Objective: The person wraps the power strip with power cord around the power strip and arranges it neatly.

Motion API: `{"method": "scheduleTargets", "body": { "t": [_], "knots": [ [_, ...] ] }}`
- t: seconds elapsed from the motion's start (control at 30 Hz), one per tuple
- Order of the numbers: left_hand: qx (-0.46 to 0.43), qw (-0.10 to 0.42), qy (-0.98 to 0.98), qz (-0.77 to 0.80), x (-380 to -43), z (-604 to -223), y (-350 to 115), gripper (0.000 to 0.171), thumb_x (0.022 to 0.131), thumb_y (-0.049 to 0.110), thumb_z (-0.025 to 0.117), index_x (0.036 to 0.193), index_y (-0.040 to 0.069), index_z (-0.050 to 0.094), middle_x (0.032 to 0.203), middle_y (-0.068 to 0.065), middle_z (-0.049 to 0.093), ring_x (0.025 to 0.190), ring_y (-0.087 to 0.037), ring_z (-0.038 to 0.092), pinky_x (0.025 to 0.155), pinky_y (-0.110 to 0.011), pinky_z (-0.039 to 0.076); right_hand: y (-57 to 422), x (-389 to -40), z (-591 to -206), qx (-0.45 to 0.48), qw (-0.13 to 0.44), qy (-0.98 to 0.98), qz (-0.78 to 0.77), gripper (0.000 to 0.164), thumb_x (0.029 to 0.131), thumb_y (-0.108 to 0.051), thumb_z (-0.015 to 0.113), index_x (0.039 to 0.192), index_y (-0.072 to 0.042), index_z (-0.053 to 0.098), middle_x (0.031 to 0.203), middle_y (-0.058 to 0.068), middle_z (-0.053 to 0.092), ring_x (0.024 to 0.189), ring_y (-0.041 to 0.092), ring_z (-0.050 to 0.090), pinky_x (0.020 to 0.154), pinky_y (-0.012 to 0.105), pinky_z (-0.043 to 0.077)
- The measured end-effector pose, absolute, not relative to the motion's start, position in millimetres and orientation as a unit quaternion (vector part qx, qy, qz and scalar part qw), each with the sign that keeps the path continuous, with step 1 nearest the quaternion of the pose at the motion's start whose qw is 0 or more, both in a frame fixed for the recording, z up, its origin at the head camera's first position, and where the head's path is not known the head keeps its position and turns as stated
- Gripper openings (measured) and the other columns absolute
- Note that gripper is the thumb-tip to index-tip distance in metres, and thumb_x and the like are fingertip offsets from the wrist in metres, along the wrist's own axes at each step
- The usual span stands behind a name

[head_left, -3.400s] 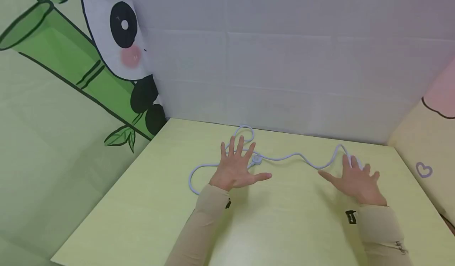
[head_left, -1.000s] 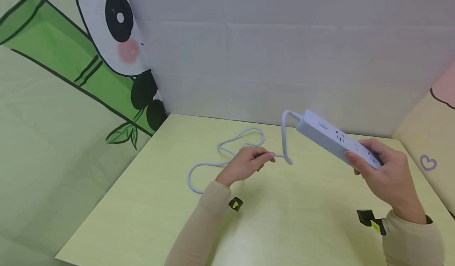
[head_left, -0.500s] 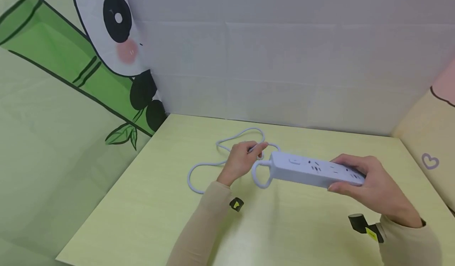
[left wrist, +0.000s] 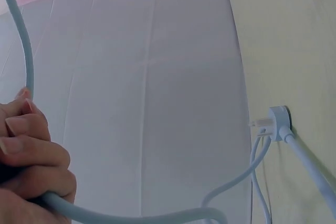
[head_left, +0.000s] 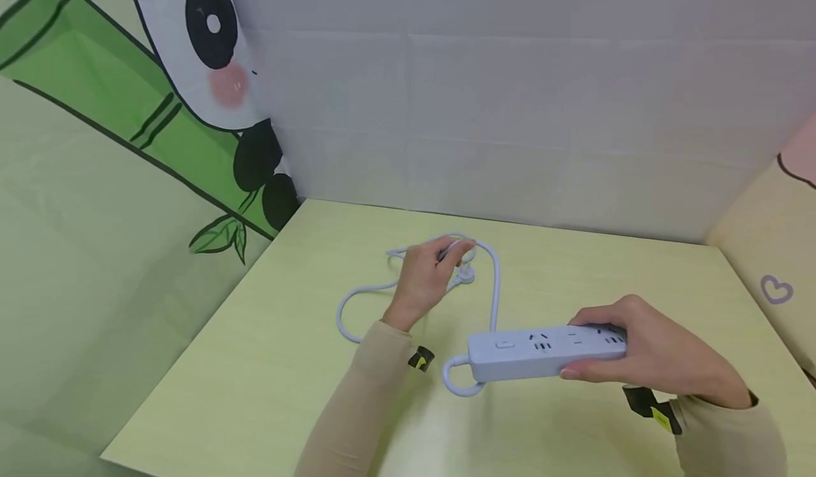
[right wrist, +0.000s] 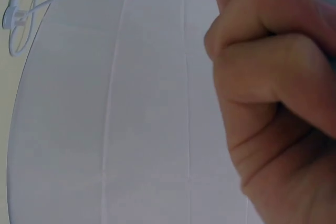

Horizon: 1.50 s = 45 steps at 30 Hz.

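Note:
My right hand (head_left: 656,346) grips the right end of a white power strip (head_left: 523,356), its socket face turned up toward the head camera. The strip's left end has a switch, and the cord bends out of it in a small loop. My left hand (head_left: 421,278) holds the white cord (head_left: 496,278), which arches from the fingers down to the strip. In the left wrist view the fingers (left wrist: 39,153) curl round the cord, which leaves above and below them. The plug (head_left: 465,274) lies on the table just right of the left hand.
The rest of the cord lies in loops on the pale yellow table (head_left: 242,392). A plain light wall (head_left: 510,108) rises behind the table's back edge. A panda and bamboo print (head_left: 159,122) covers the left side.
The right hand picked up the power strip from the back right, then brought it left and nearer, levelling it. The left hand took hold of the cord and moved slightly back and left with it.

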<state>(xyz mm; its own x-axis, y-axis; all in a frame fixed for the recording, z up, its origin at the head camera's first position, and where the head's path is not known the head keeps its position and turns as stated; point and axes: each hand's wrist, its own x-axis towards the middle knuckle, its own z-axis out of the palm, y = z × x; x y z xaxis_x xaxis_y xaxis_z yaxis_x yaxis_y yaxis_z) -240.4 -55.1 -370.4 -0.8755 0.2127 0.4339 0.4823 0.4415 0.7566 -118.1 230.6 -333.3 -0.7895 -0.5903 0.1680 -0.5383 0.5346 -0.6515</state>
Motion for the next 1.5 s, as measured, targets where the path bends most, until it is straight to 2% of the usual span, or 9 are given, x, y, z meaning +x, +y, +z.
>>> {"method": "scheduleTargets", "body": {
  "t": [0.13, 0.33, 0.5, 0.67, 1.0, 1.27, 1.5],
  "knots": [
    [-0.209, 0.157, -0.828, -0.496, -239, -366, -55, 0.039, 0.102, 0.039, 0.062, 0.073, 0.012, 0.06, 0.058, 0.005, 0.041, 0.052, -0.008, 0.029, 0.053, -0.022, 0.026, 234, -122, -335, -0.304, 0.042, 0.892, -0.332, 0.014, 0.088, -0.036, 0.08, 0.094, -0.033, 0.069, 0.085, -0.017, 0.072, 0.073, 0.0, 0.063, 0.055, 0.021, 0.047],
    [-0.213, 0.181, -0.801, -0.529, -231, -354, -56, 0.042, 0.101, 0.036, 0.063, 0.069, 0.011, 0.056, 0.056, 0.005, 0.028, 0.052, -0.009, 0.024, 0.052, -0.022, 0.023, 239, -128, -336, -0.284, 0.042, 0.906, -0.312, 0.013, 0.088, -0.04, 0.079, 0.09, -0.033, 0.069, 0.081, -0.017, 0.069, 0.07, -0.001, 0.06, 0.052, 0.02, 0.044],
    [-0.244, 0.209, -0.791, -0.521, -224, -345, -53, 0.038, 0.1, 0.031, 0.065, 0.07, 0.01, 0.058, 0.055, 0.005, 0.031, 0.051, -0.006, 0.022, 0.051, -0.021, 0.023, 239, -133, -336, -0.268, 0.046, 0.914, -0.3, 0.018, 0.087, -0.046, 0.078, 0.086, -0.031, 0.068, 0.077, -0.017, 0.067, 0.067, -0.001, 0.058, 0.052, 0.02, 0.043],
    [-0.265, 0.221, -0.777, -0.526, -216, -339, -49, 0.036, 0.1, 0.027, 0.067, 0.069, 0.009, 0.059, 0.054, 0.005, 0.033, 0.05, -0.005, 0.023, 0.05, -0.021, 0.022, 237, -137, -341, -0.242, 0.025, 0.928, -0.284, 0.024, 0.088, -0.049, 0.077, 0.082, -0.03, 0.065, 0.069, -0.017, 0.061, 0.056, -0.001, 0.05, 0.049, 0.02, 0.041],
    [-0.31, 0.212, -0.776, -0.506, -201, -333, -40, 0.031, 0.099, 0.024, 0.067, 0.072, 0.011, 0.062, 0.055, 0.006, 0.036, 0.051, -0.006, 0.031, 0.049, -0.02, 0.025, 235, -148, -348, -0.178, -0.005, 0.955, -0.238, 0.035, 0.094, -0.052, 0.068, 0.079, -0.02, 0.061, 0.061, -0.009, 0.048, 0.051, 0.003, 0.041, 0.051, 0.022, 0.037],
    [-0.358, 0.18, -0.755, -0.519, -188, -333, -38, 0.028, 0.099, 0.02, 0.065, 0.072, 0.012, 0.065, 0.054, 0.006, 0.038, 0.05, -0.004, 0.03, 0.049, -0.02, 0.024, 232, -150, -354, -0.126, -0.015, 0.965, -0.23, 0.044, 0.099, -0.055, 0.057, 0.087, -0.012, 0.059, 0.063, -0.002, 0.048, 0.053, 0.009, 0.042, 0.051, 0.025, 0.034],
    [-0.393, 0.137, -0.741, -0.526, -181, -331, -40, 0.024, 0.099, 0.015, 0.064, 0.076, 0.009, 0.067, 0.054, 0.006, 0.035, 0.048, -0.003, 0.026, 0.047, -0.02, 0.02, 231, -152, -355, -0.108, -0.034, 0.963, -0.244, 0.049, 0.101, -0.054, 0.054, 0.099, -0.005, 0.06, 0.067, 0.001, 0.052, 0.056, 0.013, 0.046, 0.052, 0.026, 0.036]
  ]
}}
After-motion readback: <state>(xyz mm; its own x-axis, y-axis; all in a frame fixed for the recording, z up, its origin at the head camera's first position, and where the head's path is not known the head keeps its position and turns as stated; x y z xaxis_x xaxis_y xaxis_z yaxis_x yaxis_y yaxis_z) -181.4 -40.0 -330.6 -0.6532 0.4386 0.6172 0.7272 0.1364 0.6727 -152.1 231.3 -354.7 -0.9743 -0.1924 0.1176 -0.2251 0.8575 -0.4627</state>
